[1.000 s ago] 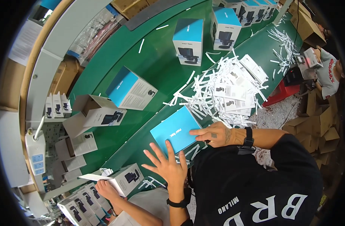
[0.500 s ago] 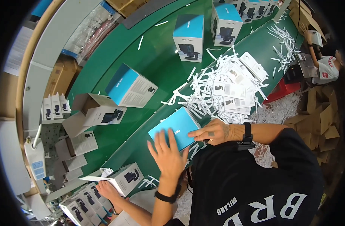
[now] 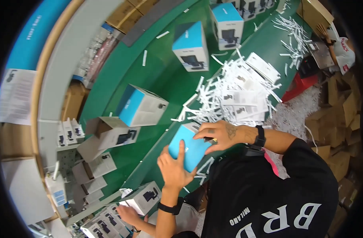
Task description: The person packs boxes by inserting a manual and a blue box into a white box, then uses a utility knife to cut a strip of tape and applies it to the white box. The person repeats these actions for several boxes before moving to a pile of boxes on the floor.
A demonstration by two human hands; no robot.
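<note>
A blue-topped carton (image 3: 186, 148) lies tilted at the near edge of the green belt table, between my two hands. My left hand (image 3: 175, 168) grips its near left side, the thumb laid up over the blue face. At the far right edge my right hand (image 3: 221, 135) bends its fingers and thumb over the carton. A small dark thing shows between those fingers, too little seen to name. Just beyond the carton spreads a heap of white paper strips (image 3: 213, 95), with white printed leaflets (image 3: 245, 99) on it.
Other blue-and-white cartons (image 3: 144, 107) stand along the table, and an open carton (image 3: 110, 135) with raised flaps lies left. A co-worker's hand (image 3: 128, 214) touches a white carton (image 3: 144, 198) at lower left. Brown boxes (image 3: 340, 119) pile up at right; another person (image 3: 344, 53) works far right.
My left hand, spread and blurred over the carton before, now wraps its near left side. The carton has turned and tilted. My right fingers have shifted higher. The view has swung somewhat.
</note>
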